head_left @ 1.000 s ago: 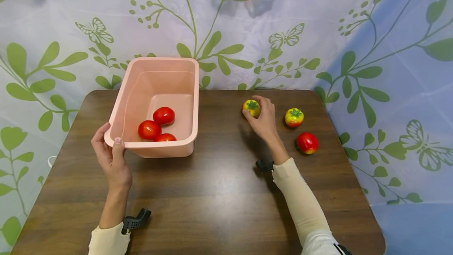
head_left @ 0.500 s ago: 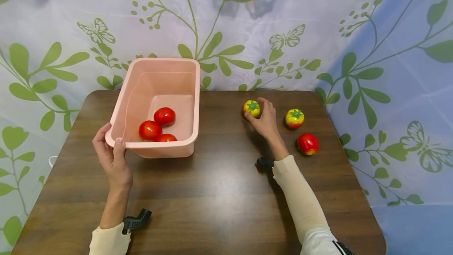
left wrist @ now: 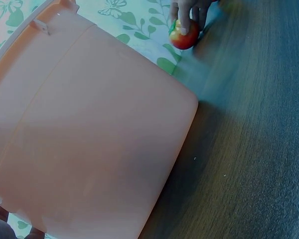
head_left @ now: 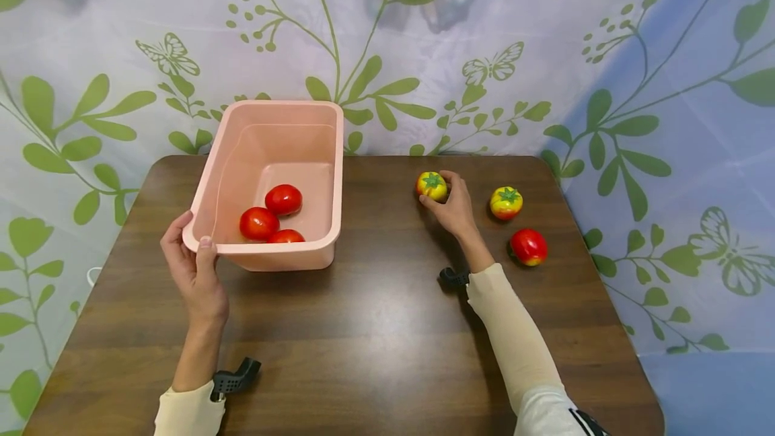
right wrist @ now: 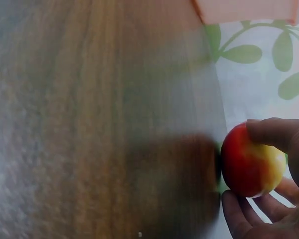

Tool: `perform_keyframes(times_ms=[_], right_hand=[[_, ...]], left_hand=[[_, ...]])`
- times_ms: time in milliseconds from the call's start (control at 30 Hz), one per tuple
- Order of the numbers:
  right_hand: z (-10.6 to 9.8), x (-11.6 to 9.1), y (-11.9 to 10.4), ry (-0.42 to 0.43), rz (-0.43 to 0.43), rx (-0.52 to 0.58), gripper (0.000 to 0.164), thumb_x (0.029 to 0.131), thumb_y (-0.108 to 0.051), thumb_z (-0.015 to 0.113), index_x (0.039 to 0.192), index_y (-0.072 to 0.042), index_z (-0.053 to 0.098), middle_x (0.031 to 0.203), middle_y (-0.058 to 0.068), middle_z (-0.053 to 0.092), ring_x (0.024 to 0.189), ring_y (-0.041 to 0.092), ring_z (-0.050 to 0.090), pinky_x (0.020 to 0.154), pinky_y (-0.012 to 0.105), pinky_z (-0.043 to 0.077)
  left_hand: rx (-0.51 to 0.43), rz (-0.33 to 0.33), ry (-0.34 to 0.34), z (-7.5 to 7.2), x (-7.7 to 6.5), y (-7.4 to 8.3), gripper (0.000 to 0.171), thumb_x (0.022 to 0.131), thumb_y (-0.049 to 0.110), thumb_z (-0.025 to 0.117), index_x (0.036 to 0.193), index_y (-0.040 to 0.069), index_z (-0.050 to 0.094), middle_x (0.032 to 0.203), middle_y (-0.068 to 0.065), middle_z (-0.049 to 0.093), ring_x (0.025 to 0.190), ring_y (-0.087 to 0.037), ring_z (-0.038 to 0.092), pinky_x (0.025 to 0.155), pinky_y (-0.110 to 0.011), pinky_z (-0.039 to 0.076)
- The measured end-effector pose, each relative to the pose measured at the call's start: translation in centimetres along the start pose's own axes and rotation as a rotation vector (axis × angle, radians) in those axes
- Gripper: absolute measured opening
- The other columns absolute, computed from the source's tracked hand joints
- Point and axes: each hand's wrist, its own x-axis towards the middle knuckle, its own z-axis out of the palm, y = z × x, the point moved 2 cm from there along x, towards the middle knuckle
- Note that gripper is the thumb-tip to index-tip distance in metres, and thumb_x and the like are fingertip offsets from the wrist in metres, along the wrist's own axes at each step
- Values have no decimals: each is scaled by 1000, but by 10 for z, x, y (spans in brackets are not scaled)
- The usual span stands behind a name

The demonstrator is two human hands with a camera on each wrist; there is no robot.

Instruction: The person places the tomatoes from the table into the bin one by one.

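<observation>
My left hand grips the near left corner of a pink plastic bin, thumb over the rim and fingers outside. Several glossy red tomatoes, among them one red tomato, lie on the bin's floor. At the back of the table, my right hand holds a yellow-and-red tomato with a green leafy top, thumb on one side and fingers on the other. The right wrist view shows this tomato between thumb and fingers. From the left wrist, the bin's outer wall fills much of the view.
Right of my right hand sit another yellow-and-red tomato and a red tomato lying on its side. The wooden table meets a leaf-patterned cloth backdrop behind and at the right.
My right hand's fingers have shifted slightly, from over the tomato's top edge to its right side. The left hand and the bin have stayed put.
</observation>
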Motion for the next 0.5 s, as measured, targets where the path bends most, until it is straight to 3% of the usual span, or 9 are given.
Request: perform_keyframes(times_ms=[500], right_hand=[[-1,-3,1,14,4,9,75,93,-28,82,154,-5,46,151,22,52,139,39,54,115,54,49]], left_hand=[[-17,12,12,1,0,0,49,101,2,52,150,5,50,150,-16,49,140,-34,48,110,-26,56]])
